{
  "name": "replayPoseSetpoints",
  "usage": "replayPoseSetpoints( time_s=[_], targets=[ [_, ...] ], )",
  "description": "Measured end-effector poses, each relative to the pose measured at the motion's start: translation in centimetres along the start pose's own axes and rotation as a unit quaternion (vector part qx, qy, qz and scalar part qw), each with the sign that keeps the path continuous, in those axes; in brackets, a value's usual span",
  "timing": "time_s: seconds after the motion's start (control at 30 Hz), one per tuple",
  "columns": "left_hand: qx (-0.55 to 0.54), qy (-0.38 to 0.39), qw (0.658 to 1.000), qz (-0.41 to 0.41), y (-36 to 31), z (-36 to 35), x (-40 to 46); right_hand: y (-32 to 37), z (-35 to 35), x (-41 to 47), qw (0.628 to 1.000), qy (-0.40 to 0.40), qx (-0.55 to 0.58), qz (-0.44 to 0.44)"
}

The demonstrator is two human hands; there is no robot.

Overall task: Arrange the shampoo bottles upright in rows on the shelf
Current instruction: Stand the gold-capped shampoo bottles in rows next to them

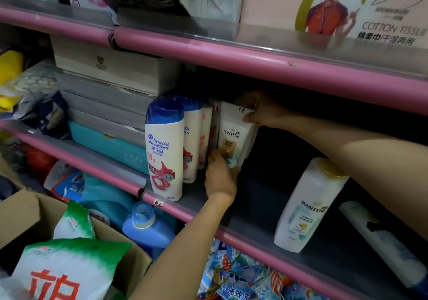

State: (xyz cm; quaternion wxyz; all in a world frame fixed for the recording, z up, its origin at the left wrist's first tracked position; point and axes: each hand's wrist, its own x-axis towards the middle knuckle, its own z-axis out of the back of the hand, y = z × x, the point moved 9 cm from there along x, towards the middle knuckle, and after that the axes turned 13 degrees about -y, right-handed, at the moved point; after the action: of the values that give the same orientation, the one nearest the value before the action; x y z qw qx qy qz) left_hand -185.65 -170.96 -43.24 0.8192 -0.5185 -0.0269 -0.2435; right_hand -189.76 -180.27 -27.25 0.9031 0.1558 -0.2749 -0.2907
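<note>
Head view: I'm seeing both hands gripping the Pantene tube (234, 135) mid-frame on the shelf (259, 228), left hand (220, 177) at its base, right hand (261, 114) pinching its top. Head & Shoulders bottles (165, 149) crowding just left; Pantene bottle (305, 207) leaning lower right.

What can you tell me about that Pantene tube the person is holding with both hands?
The Pantene tube looks like soft white plastic, with a dark logo, a gold panel and pale blue toward its lower end. "16" is handwritten near its flat upper end. It stands roughly upright, slightly tilted, on the middle shelf, beside the Head & Shoulders bottles. The right hand pinches its top; the left hand holds its lower end.
</note>
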Motion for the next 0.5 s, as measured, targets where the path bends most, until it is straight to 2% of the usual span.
replayPoseSetpoints(
  time_s=[0.07,0.17,0.27,0.4,0.5],
  targets=[
    [-0.002,0.007,1.000,0.010,0.0,0.1,-0.3,1.0,0.9,-0.4,0.999,-0.020,-0.021,0.026],
    [0.012,0.036,0.999,0.022,-0.2,0.1,-0.9,2.2,1.8,-2.8,0.999,0.015,-0.019,0.044],
    [0.034,0.054,0.997,0.046,0.0,0.9,-1.3,1.8,3.8,-6.2,0.992,0.030,-0.114,0.051],
    [0.026,0.085,0.995,0.043,0.4,2.0,-2.5,-0.8,7.3,-11.2,0.989,0.005,-0.148,-0.027],
    [0.024,0.096,0.995,0.029,0.1,2.4,-2.5,-2.9,8.4,-14.5,0.993,0.016,-0.044,-0.107]
  ],
)
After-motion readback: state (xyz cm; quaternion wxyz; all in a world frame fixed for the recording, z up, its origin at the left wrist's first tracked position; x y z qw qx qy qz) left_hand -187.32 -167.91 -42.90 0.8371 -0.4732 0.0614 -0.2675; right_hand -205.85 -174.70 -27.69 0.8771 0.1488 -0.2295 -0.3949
